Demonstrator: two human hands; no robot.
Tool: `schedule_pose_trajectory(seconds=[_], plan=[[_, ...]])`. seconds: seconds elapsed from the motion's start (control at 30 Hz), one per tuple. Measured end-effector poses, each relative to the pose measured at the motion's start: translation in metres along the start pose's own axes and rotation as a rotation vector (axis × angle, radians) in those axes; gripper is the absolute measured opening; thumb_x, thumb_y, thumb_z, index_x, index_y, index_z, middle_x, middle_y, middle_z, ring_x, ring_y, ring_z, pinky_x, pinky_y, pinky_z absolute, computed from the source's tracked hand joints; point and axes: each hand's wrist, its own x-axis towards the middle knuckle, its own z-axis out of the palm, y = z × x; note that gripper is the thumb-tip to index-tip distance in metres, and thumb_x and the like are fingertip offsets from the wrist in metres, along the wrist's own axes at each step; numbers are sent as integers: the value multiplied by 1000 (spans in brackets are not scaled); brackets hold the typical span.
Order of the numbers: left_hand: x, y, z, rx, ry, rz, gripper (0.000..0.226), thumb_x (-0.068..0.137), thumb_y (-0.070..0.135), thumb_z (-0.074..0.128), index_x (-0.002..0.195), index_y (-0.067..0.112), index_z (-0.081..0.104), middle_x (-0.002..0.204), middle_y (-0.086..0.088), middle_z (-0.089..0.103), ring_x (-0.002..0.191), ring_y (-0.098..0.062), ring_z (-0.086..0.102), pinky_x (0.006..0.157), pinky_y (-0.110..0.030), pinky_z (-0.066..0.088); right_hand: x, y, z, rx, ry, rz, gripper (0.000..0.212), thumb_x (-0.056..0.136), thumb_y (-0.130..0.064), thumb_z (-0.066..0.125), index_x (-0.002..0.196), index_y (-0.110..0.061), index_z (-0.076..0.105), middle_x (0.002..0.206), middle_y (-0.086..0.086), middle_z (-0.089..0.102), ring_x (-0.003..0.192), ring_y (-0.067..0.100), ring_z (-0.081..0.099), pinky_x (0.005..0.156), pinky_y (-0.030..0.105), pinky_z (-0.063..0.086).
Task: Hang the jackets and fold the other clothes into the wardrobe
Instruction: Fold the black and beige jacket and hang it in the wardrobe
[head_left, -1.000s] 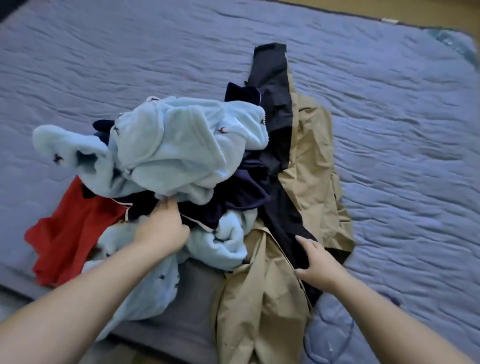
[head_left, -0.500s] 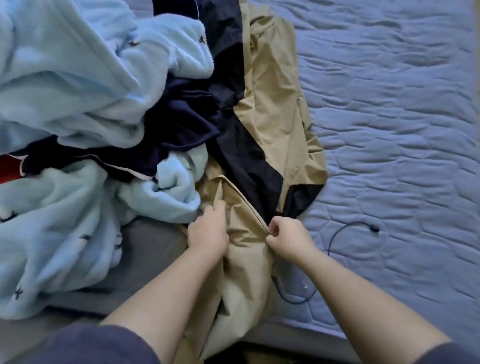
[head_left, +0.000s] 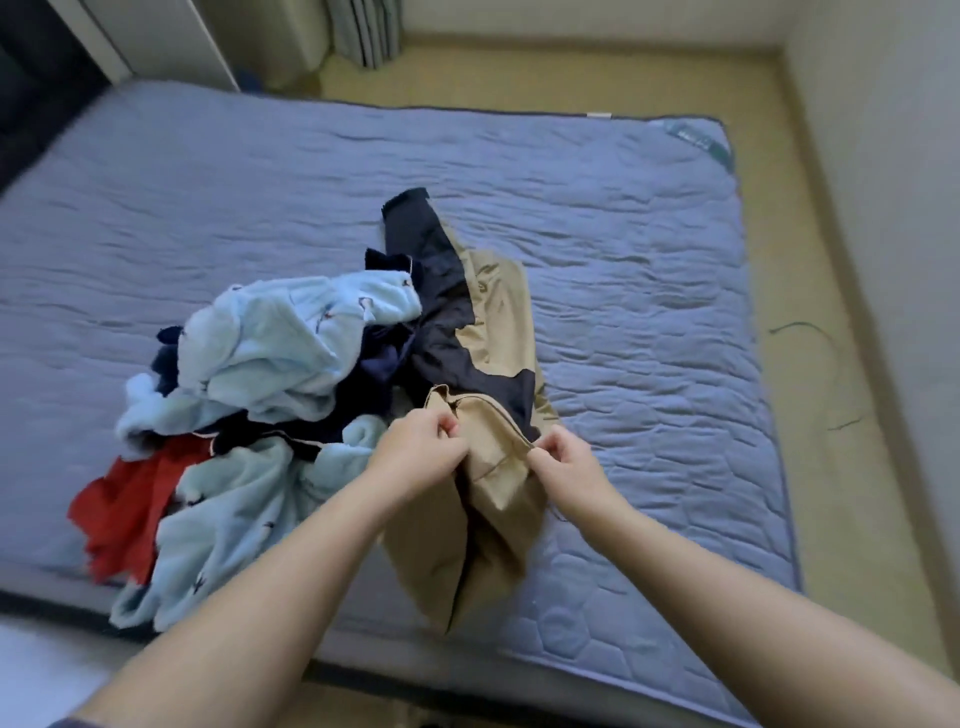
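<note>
A tan and black jacket (head_left: 493, 322) lies stretched across the blue mattress (head_left: 649, 270), its near end raised off the bed. My left hand (head_left: 421, 449) grips that tan fabric on its left side. My right hand (head_left: 563, 460) pinches the jacket's edge on the right. Left of the jacket sits a heap of clothes: a light blue fleece garment (head_left: 280, 348), a dark navy garment (head_left: 374, 384) and a red garment (head_left: 130, 504). Part of the jacket is buried under the heap.
The mattress lies on a tan floor (head_left: 831, 364), with a white wall (head_left: 893, 156) to the right. White furniture (head_left: 171, 36) stands at the far left corner. A thin dark cable (head_left: 810, 332) lies on the floor to the right.
My left hand left the heap and took hold of the tan jacket, as did my right. Both have since lifted the jacket's near end, and the view has pulled back to show the whole bed.
</note>
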Motion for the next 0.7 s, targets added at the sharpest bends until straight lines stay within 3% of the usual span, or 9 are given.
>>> schedule_pose_trajectory(seconds=[0.13, 0.23, 0.37, 0.47, 0.6, 0.7], plan=[[-72, 80, -78, -214, 86, 76, 19, 78, 10, 56, 65, 23, 56, 55, 11, 47, 58, -9, 44, 57, -24, 35, -56, -98, -70, 53, 62, -79, 24, 89, -3, 48, 69, -15, 45, 62, 2, 43, 56, 13, 39, 47, 21, 32], [-129, 135, -131, -307, 139, 151, 24, 80, 4, 57, 65, 22, 55, 57, 8, 44, 55, -8, 39, 52, -18, 32, -107, -181, -117, 16, 55, -215, 22, 91, -7, 47, 72, -16, 46, 62, 1, 45, 55, 13, 38, 49, 25, 30], [-203, 204, -214, -423, 294, 289, 23, 82, 6, 58, 65, 22, 58, 63, 5, 51, 62, -8, 45, 57, -19, 35, -183, -290, -163, -22, 60, -403, 14, 90, -14, 50, 78, -18, 54, 68, 1, 49, 62, 15, 42, 55, 30, 34], [-254, 248, -277, -539, 403, 387, 23, 83, 7, 58, 66, 22, 61, 69, 4, 56, 68, -8, 50, 61, -20, 41, -239, -363, -189, 68, 62, -550, 14, 90, -10, 53, 80, -20, 57, 71, 1, 51, 61, 14, 44, 49, 25, 36], [-310, 288, -338, -663, 431, 530, 23, 83, 5, 59, 69, 22, 64, 73, -1, 61, 73, -14, 55, 66, -25, 49, -309, -432, -215, 167, 40, -750, 19, 92, -7, 53, 101, -19, 65, 92, 2, 62, 78, 12, 54, 67, 22, 47], [-333, 305, -360, -729, 411, 591, 16, 84, 7, 60, 74, 18, 67, 75, -4, 62, 72, -15, 58, 65, -25, 52, -339, -455, -232, 143, 59, -790, 22, 92, -6, 50, 95, -17, 69, 86, -1, 65, 73, 9, 57, 63, 19, 50]])
